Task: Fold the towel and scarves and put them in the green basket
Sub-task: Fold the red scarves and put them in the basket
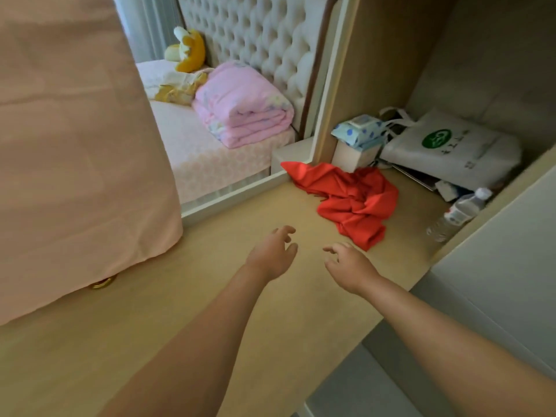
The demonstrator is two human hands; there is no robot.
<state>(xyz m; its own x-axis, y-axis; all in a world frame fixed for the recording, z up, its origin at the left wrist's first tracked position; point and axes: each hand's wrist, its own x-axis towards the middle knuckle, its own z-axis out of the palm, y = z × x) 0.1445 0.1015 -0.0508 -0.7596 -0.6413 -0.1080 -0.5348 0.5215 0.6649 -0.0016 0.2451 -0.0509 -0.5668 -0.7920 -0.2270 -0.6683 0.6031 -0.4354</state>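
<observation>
Both of the person's bare forearms reach forward over a pale wood table (210,311). The left hand (272,251) and right hand (349,266) hover side by side above it, near each other but not touching. Each grip is apart, fingers loosely curled and spread, holding nothing. A crumpled red scarf (352,200) lies on the table just beyond the right hand, with neither hand touching it. Its far edge lies against a small box (355,158) topped by a blue-dotted packet (358,130). To the right of the box a white bag (451,152) with a green logo leans in the corner, and a water bottle (460,213) lies on its side near it. A large pink cloth (75,145) fills the left of the view. Beyond the table, a folded pink quilt (243,106) sits on a bed (204,158).
</observation>
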